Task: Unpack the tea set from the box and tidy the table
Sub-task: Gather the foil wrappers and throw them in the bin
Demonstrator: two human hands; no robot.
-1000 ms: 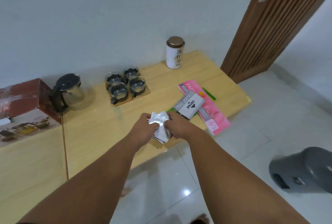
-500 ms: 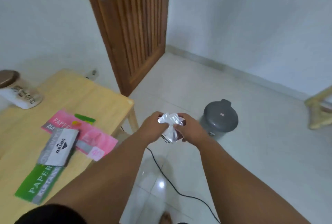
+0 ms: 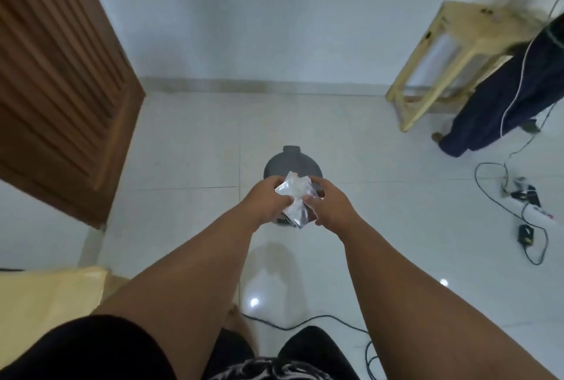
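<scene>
Left hand [image 3: 271, 196]: fingers closed on crumpled wrapper [image 3: 293, 196].
Right hand [image 3: 328, 201]: likewise pinching it.
Bin [image 3: 291, 163]: lidded, directly beyond; likely disposal target.

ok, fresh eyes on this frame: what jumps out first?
Dead centre, both hands, left hand and right hand, grip a crumpled silvery plastic wrapper right above a grey lidded trash bin on the white tiled floor. A brown slatted wooden door fills the left side. At the right stand a pale wooden stool and loose cables on the floor.
</scene>
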